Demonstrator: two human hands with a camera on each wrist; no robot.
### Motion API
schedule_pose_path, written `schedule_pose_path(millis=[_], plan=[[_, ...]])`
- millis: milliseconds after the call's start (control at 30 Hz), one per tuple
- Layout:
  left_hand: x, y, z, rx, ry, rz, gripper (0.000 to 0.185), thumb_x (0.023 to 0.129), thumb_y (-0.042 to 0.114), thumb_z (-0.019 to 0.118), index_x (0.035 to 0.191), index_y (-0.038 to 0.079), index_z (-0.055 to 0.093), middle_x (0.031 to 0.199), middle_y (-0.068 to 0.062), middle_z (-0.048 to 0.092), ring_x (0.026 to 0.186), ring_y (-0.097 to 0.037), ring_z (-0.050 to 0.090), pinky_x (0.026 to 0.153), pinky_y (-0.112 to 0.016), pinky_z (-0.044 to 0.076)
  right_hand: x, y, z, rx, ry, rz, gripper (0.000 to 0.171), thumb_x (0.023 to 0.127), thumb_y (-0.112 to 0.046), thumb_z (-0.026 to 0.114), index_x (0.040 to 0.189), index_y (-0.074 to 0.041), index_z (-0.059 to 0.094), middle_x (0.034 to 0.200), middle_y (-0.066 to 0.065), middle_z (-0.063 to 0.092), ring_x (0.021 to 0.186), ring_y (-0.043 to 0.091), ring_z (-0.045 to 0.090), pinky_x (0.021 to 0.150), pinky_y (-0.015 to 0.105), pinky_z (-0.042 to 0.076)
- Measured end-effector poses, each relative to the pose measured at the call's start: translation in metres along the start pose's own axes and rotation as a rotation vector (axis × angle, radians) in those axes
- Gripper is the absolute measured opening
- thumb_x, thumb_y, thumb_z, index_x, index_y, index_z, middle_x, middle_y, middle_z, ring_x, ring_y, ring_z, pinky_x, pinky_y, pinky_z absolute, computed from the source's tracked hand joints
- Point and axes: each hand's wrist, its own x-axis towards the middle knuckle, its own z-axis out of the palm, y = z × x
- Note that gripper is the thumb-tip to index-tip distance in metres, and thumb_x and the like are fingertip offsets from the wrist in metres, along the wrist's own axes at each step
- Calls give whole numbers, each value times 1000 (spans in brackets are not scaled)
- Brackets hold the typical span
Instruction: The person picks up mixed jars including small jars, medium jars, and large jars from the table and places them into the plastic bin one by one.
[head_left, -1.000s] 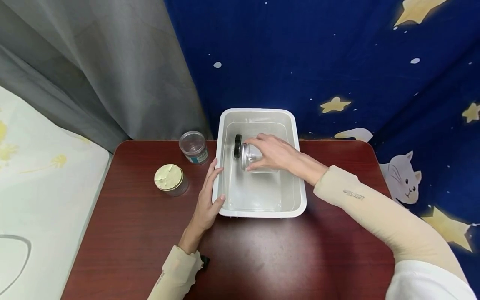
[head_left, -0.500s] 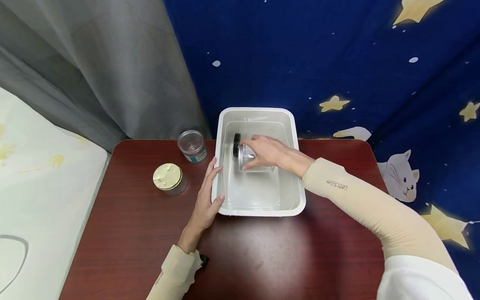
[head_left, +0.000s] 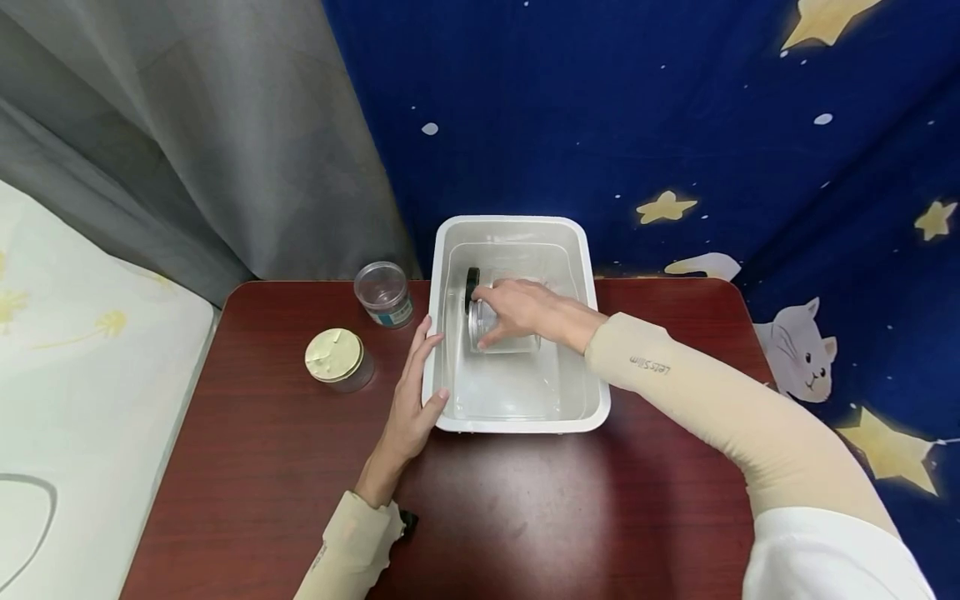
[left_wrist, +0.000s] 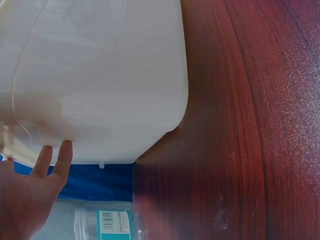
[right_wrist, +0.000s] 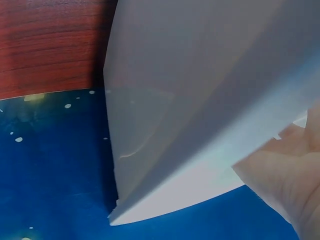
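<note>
A white plastic tub point(head_left: 517, 421) holding water stands at the back middle of the dark red table point(head_left: 465, 517). Inside it my right hand point(head_left: 517, 310) grips a clear jar point(head_left: 501, 335) lying on its side, with its black lid point(head_left: 472, 288) pointing left. My left hand point(head_left: 417, 392) rests flat against the tub's left wall, fingers straight and thumb on the rim. In the left wrist view the fingertips point(left_wrist: 59, 155) touch the tub wall point(left_wrist: 105, 80). The right wrist view shows only the tub's outer wall point(right_wrist: 200, 100) and part of my right hand point(right_wrist: 287, 175).
Left of the tub stand an open clear jar with a blue label point(head_left: 383, 293) and a short jar with a cream lid point(head_left: 335, 357). A grey curtain and a blue star-patterned cloth hang behind. A white bed edge lies at the left.
My right hand has shifted the jar a little to the left and lower into the tub. The left hand has stayed on the tub's wall.
</note>
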Motion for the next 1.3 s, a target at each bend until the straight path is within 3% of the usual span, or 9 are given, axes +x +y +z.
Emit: schedule_pose_path(millis=[267,567,833,967,1200,1300], plan=[[0,-1,0,-1,4,12,64,93,28,55,152,10,37,165,-8,17,150,-30,18,117,-41,18,5,-9,8,-26,-92,5,81,77,-57,78,140,-15,48,94,1,61,85,18,60,77,35,51],[0,0,1,6,16,24,69,97,49,51,151,9,37,164,-10,18,149,-31,18,117,-37,18,4,-6,14,-46,-95,7,82,76,-58,79,140,-17,49,97,1,62,86,19,61,81,38,51],[0,0,1,-8,7,18,64,96,37,53,152,9,36,164,-10,17,150,-31,17,117,-39,18,-2,-7,24,-47,-139,8,82,76,-59,79,141,-20,48,113,4,64,94,20,62,80,39,52],[0,1,1,-5,7,17,66,97,44,51,152,9,36,165,-9,17,150,-30,17,117,-38,18,-4,-6,29,-47,-152,13,83,76,-58,79,141,-19,46,111,5,63,89,19,62,76,38,52],[-1,0,1,-14,7,24,65,90,17,55,152,9,36,165,-8,17,150,-31,17,117,-38,17,-6,-4,35,-44,-164,12,83,76,-58,79,140,-19,45,112,6,62,89,20,61,78,37,52],[0,-1,2,-10,6,22,64,93,23,55,152,9,36,165,-8,17,150,-31,17,117,-38,17,-6,-2,35,-44,-165,7,82,76,-57,80,139,-18,45,107,5,62,87,19,61,77,37,52]])
